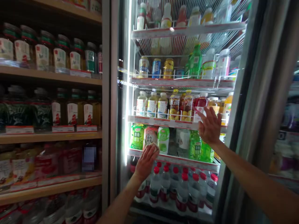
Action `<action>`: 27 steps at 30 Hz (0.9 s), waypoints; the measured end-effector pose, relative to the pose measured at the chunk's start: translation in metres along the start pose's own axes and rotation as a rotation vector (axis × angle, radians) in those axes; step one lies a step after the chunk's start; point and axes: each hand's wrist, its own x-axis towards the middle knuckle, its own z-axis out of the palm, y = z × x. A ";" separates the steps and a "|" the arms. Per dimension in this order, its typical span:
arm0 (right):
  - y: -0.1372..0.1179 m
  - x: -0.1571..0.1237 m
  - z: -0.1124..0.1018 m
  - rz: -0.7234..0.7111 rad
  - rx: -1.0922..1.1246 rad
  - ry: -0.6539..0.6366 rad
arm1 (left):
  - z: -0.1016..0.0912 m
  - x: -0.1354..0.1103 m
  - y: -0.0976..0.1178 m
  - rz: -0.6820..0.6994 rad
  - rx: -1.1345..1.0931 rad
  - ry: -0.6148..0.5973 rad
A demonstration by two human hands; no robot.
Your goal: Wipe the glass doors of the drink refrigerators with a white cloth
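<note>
I face an open drinks fridge. My left hand reaches to the second shelf from the bottom, its fingers closed round the base of a pink-labelled bottle standing between a green bottle and a lime-labelled bottle. My right hand is raised higher, fingers spread, palm against the front rail of the shelf above, just in front of a red drink bottle. It holds nothing.
The fridge door stands open on the right. Red-capped water bottles fill the bottom shelf; cans and more bottles sit higher. Wooden shelves with dark bottles run along the left.
</note>
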 end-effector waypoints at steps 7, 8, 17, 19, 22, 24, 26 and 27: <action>-0.002 0.000 0.000 0.024 0.019 -0.014 | -0.014 0.027 -0.053 -0.372 0.050 0.223; -0.002 0.001 0.000 0.024 0.016 -0.012 | -0.013 0.038 -0.057 -0.380 0.042 0.239; -0.004 0.002 -0.002 0.025 0.019 -0.017 | 0.009 0.164 -0.008 0.006 -0.033 0.192; -0.002 0.001 -0.002 0.016 0.028 -0.003 | 0.014 0.173 0.010 0.290 -0.075 0.058; 0.001 0.001 -0.003 0.009 0.049 -0.007 | 0.016 0.177 0.014 0.293 -0.104 0.042; 0.001 0.002 -0.005 0.024 0.072 -0.011 | 0.014 0.179 0.008 0.058 -0.126 0.152; -0.007 0.004 -0.008 0.050 0.124 0.005 | 0.014 0.182 0.008 -0.100 -0.177 0.231; -0.014 0.005 -0.008 0.043 0.176 0.001 | 0.014 0.184 0.011 -0.107 -0.216 0.217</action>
